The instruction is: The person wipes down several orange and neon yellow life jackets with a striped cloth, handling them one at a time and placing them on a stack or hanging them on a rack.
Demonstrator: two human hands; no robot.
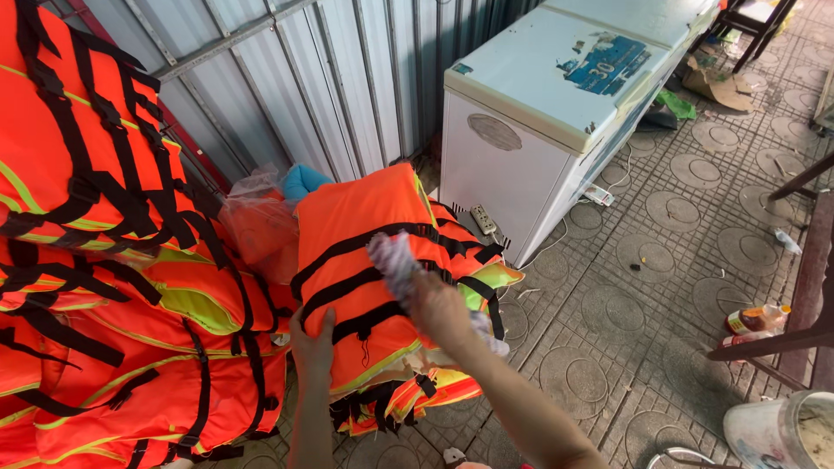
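Orange foam showed everywhere: the bright orange life vest with black webbing straps (pixel 369 260) stood propped upright just left of the white chest freezer (pixel 539 113), on top of a few more vests. The left hand (pixel 313 343) pressed flat against the vest's lower left edge, fingers spread, steadying it. The right hand (pixel 439 308) was clenched around a pale, mottled rag (pixel 393 260) held against the vest's front straps. Farther left of the freezer, a tall heap of matching orange vests (pixel 113 287) leaned on the grey corrugated metal wall (pixel 347 78).
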